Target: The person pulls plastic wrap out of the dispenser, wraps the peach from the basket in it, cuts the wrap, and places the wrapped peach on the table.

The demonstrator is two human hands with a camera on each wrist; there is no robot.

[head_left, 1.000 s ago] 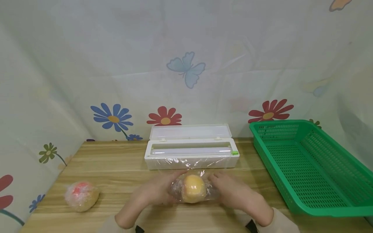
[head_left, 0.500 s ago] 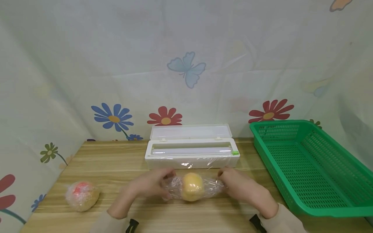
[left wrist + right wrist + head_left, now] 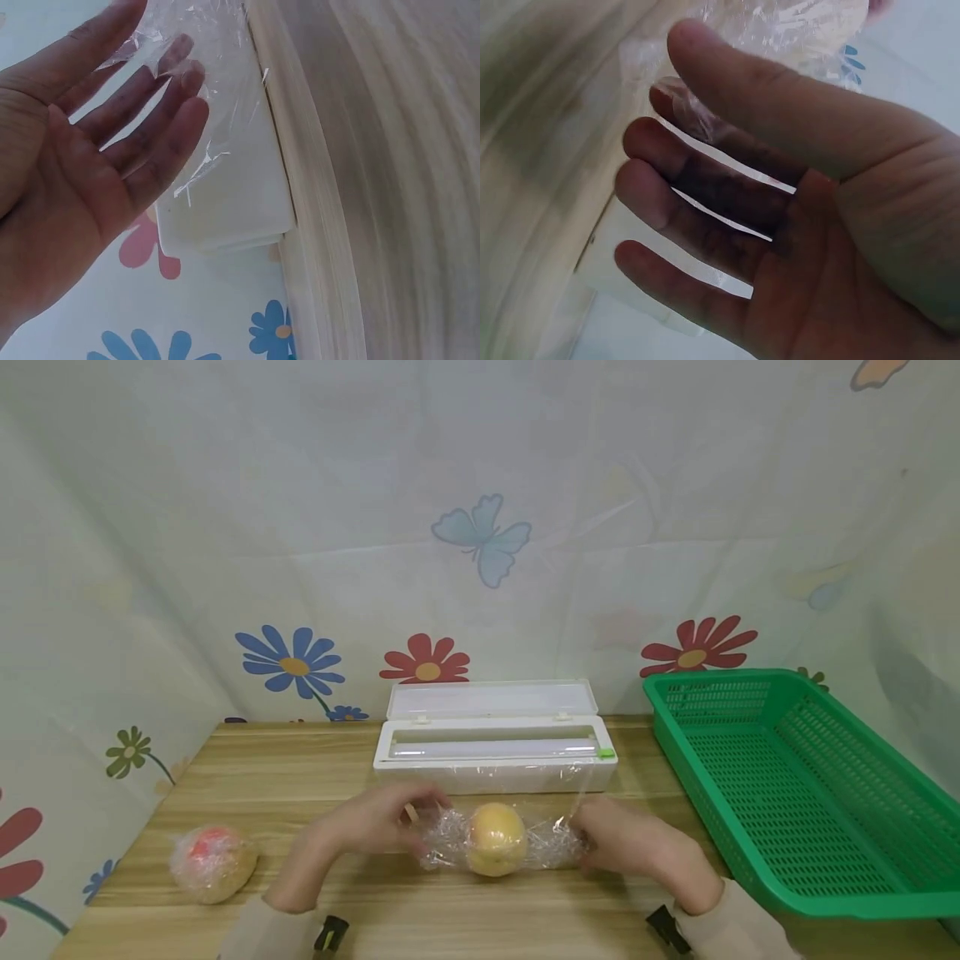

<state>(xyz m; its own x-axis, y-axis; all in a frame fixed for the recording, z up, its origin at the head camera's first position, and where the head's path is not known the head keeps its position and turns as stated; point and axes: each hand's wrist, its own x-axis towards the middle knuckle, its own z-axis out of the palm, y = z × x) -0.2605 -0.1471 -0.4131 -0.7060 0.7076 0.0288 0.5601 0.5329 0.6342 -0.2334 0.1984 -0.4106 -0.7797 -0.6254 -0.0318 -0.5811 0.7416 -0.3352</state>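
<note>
A round yellow fruit (image 3: 497, 839), wrapped in clear cling film, sits on the table between both hands. Crumpled film ends (image 3: 551, 845) stretch out from it to each side. My left hand (image 3: 390, 820) is at the left end, its fingers spread and loosely bent, with film (image 3: 217, 45) against the fingertips in the left wrist view. At the right end is my right hand (image 3: 618, 837). The right wrist view shows its fingers mostly extended, the thumb apart from the index finger, and film (image 3: 694, 112) draped over the index finger.
Behind the fruit stands a white cling film dispenser (image 3: 495, 777), lid raised, roll (image 3: 495, 749) inside. Another film-wrapped fruit (image 3: 213, 864) with a red top lies at the left. A green plastic basket (image 3: 708, 810) stands at the right, and a flowered cloth (image 3: 337, 543) hangs behind.
Both hands have moved outward from the fruit, left and right. The film on either side of it now spreads wider, and the fruit shows more fully.
</note>
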